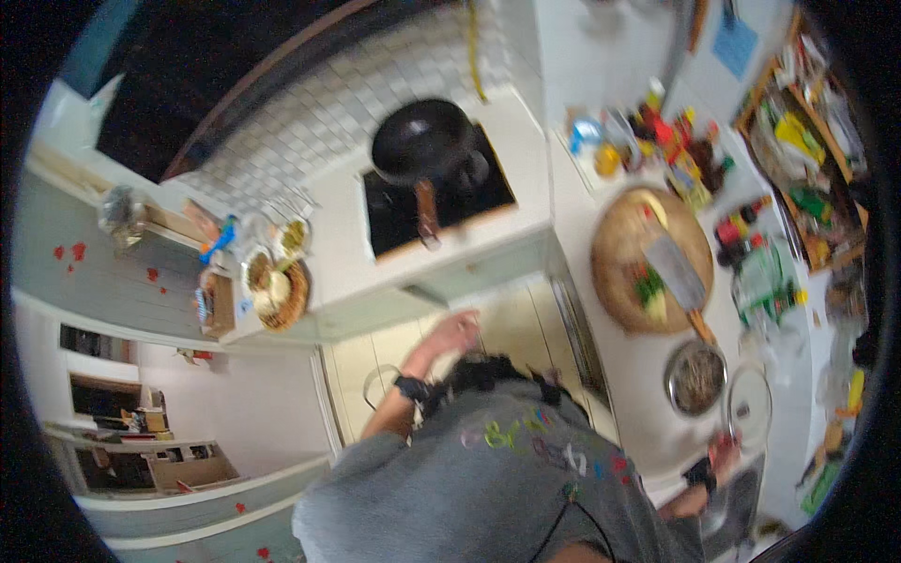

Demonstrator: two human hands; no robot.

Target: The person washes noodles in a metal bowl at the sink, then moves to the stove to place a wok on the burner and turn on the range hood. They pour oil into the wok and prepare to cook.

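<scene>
My left hand (454,334) hangs over the floor in front of the cabinets, blurred, with fingers loosely apart and nothing in it. At the lower right, my right hand (723,452) grips the rim of a clear glass lid (753,415) beside the sink. Near the lid stands a round metal pan or bowl (695,378) with brownish contents. A cleaver (676,271) with a wooden handle lies across a round wooden chopping board (619,246), beside chopped greens (647,288). On the dark cooktop (387,218) sits a black wok (422,141), its wooden handle pointing towards me.
Bottles and packets (676,141) crowd the counter behind the board, with green plastic packaging (767,281) to the right. The sink (732,507) is at the lower right. A woven basket (299,295) and small bowls of food stand on the left counter, by a cardboard box (218,306).
</scene>
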